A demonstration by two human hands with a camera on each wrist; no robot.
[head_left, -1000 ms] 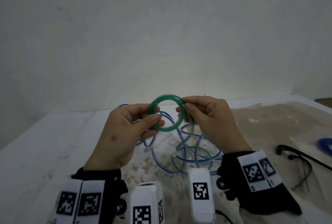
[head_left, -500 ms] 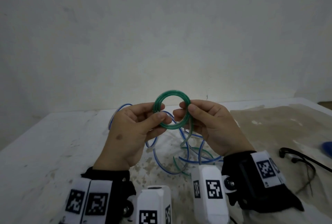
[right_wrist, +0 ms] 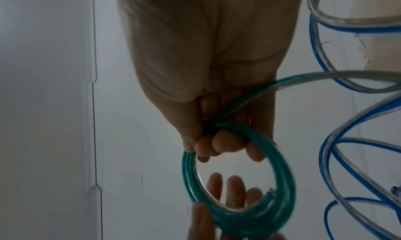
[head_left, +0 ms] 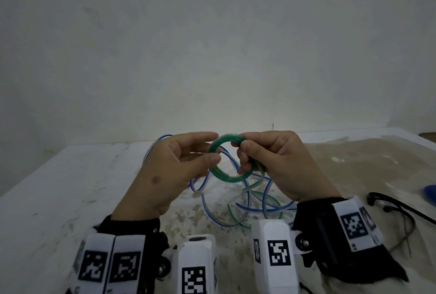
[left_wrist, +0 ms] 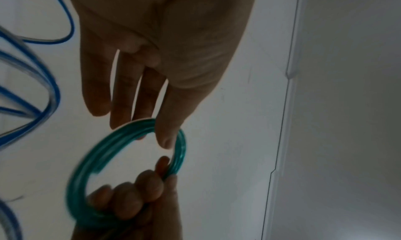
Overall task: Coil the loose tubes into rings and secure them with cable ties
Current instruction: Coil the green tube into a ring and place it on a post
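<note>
Green translucent plastic tubing wound into a small ring (head_left: 226,166) is being held up above the white stained table (head_left: 59,199), between the two hands. The right hand (head_left: 280,164) is grasping the ring's right side: its fingers (right_wrist: 225,144) are curling through the opening and the thumb is pressing from the outside, clenching the stacked turns together. The left hand (head_left: 172,171) is relaxed, its fingers (left_wrist: 121,93) straight; the thumb tip and a fingertip are touching the ring's left side without closing around it. From the right grip, a loose green tail of the same tube (right_wrist: 325,77) is trailing away toward the table. Below and behind both grips, loose blue-striped clear tubes (head_left: 257,199) are lying in tangled loops on the table. Well to the right of the right grip, thin black cable ties (head_left: 391,206) are resting on the table, near a blurred blue object (head_left: 429,195) at the edge of the head view.
</note>
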